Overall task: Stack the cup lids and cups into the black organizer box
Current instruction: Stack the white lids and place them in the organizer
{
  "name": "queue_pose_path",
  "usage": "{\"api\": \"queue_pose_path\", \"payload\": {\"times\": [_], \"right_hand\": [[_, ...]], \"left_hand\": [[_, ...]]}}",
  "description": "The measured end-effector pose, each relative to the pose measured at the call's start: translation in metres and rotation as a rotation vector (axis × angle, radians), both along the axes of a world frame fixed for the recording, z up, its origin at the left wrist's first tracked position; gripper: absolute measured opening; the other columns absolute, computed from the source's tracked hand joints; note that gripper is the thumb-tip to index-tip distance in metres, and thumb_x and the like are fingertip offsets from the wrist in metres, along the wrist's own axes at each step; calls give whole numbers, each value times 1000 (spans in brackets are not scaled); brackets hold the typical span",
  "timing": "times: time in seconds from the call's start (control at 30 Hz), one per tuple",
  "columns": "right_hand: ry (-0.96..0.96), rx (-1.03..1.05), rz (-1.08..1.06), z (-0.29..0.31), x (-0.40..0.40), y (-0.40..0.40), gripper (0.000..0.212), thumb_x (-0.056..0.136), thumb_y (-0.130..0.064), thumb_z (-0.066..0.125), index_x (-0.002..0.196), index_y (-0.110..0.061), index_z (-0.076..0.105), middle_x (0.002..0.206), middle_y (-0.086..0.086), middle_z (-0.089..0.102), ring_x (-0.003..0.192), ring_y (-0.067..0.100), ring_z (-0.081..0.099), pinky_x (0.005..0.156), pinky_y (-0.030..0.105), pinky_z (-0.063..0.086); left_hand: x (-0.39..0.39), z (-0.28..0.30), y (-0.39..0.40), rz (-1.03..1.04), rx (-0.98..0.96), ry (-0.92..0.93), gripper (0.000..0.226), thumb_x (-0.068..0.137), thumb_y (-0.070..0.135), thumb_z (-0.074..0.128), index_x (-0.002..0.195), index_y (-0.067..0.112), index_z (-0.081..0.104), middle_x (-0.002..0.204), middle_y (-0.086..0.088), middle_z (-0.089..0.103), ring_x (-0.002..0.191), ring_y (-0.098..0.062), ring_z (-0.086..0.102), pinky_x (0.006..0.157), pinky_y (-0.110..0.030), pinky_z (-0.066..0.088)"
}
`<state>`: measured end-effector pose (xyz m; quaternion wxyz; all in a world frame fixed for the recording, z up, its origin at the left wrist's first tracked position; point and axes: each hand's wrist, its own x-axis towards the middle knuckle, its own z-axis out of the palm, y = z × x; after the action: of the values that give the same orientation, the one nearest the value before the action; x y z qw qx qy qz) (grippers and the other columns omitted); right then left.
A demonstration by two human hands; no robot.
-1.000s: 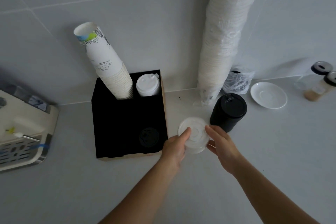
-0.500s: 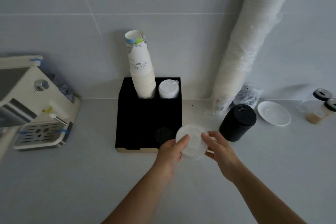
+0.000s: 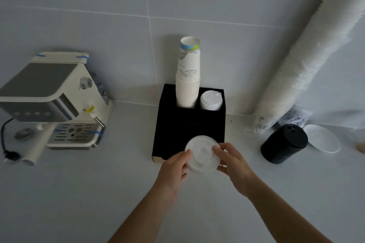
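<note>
Both hands carry a short stack of clear lids [image 3: 202,156] over the near edge of the black organizer box [image 3: 173,124], which stands against the wall at the back of the counter [image 3: 79,193]. The left hand [image 3: 174,167] has its fingers [image 3: 185,154] pressed on the stack's left rim, and the right hand [image 3: 233,162] grasps the right rim, so the stack is pinched between them. The step in hand looks like delivery into a near compartment. The next move probably calls for centring the stack over that opening and lowering it level.

The box's back row already holds a tall stack of paper cups [image 3: 187,83] and white sip lids [image 3: 211,98]. A black lidded cup [image 3: 284,144] waits near the right edge. The counter is pale grey and smooth, backed by grey tiled wall, with a coffee machine [image 3: 53,100] at the left.
</note>
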<state>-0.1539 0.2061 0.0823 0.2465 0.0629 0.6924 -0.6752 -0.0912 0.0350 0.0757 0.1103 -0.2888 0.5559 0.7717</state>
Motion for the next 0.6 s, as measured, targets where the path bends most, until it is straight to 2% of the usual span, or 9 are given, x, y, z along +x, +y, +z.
{"api": "queue_pose_path", "payload": {"times": [0.07, 0.17, 0.23, 0.37, 0.4, 0.5, 0.6], "right_hand": [[-16, -3, 24, 1, -1, -12, 28, 92, -29, 63, 112, -10, 62, 114, 16, 68, 105, 32, 66, 91, 40, 55], [-55, -3, 80, 4, -6, -31, 30, 90, -25, 66, 117, -11, 61, 116, 16, 68, 105, 32, 67, 92, 42, 56], [-73, -1, 116, 6, -10, -44, 33, 88, -23, 69, 118, -12, 61, 116, 15, 68, 105, 32, 68, 92, 42, 57], [-73, 24, 184, 8, -25, -64, 36, 85, -23, 72, 117, -12, 60, 117, 15, 67, 107, 31, 68, 96, 43, 56], [-72, 40, 207, 7, -31, -70, 35, 86, -22, 72, 117, -12, 60, 118, 14, 66, 107, 30, 68, 95, 42, 56], [-77, 81, 287, 5, -49, -83, 32, 87, -17, 70, 117, -12, 61, 119, 15, 65, 107, 28, 66, 92, 37, 56], [-73, 158, 397, 2, -69, -91, 33, 87, -17, 69, 119, -15, 61, 121, 13, 65, 111, 28, 65, 100, 43, 53]], "left_hand": [[4, -3, -12, 10, 2, 2, 19, 83, 41, 65, 91, 26, 73, 103, 3, 66, 101, -13, 60, 101, -35, 44], [7, -5, -28, 58, -10, -19, 16, 84, 37, 66, 93, 26, 72, 107, -3, 68, 105, -18, 63, 100, -34, 45], [8, -6, -36, 104, -9, -21, 15, 84, 36, 66, 91, 25, 71, 104, -6, 67, 100, -18, 63, 96, -33, 46], [5, -9, -43, 155, 12, -21, 32, 86, 35, 64, 115, 19, 67, 115, -5, 69, 109, -15, 63, 93, -29, 47], [3, -9, -45, 168, 28, -28, 31, 87, 33, 64, 115, 19, 66, 115, -4, 68, 108, -14, 62, 90, -28, 46], [-2, -8, -51, 199, 85, -59, 7, 89, 27, 62, 93, 22, 66, 101, -3, 60, 96, -13, 54, 78, -26, 42], [-8, -11, -55, 208, 125, -84, 5, 91, 25, 59, 91, 24, 64, 101, -4, 61, 94, -12, 57, 85, -28, 43]]}}
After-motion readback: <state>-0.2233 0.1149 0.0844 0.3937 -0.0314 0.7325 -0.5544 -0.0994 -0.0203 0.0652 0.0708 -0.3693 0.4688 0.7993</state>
